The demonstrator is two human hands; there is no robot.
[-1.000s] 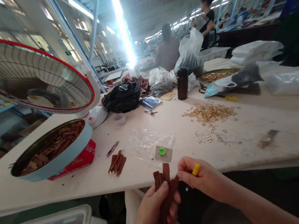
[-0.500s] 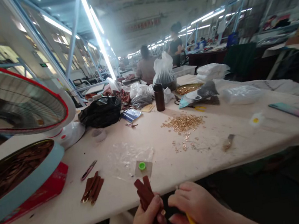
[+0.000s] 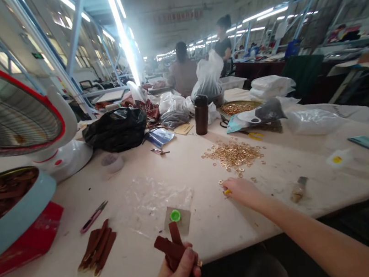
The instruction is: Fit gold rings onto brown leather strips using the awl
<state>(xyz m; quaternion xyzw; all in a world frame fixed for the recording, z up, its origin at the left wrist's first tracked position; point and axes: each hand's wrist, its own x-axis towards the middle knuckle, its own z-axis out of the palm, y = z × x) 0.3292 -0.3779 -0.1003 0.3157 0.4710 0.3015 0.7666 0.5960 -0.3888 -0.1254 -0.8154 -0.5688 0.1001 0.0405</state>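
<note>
Head view — right hand (image 3: 241,190) now out beside the gold rings (image 3: 236,154)

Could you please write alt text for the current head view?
The left hand holds brown strips at the near edge of a pale table; the right hand, gripping a yellow object, is beside a pile of small gold-coloured rings. Other strips lie at left.
</note>
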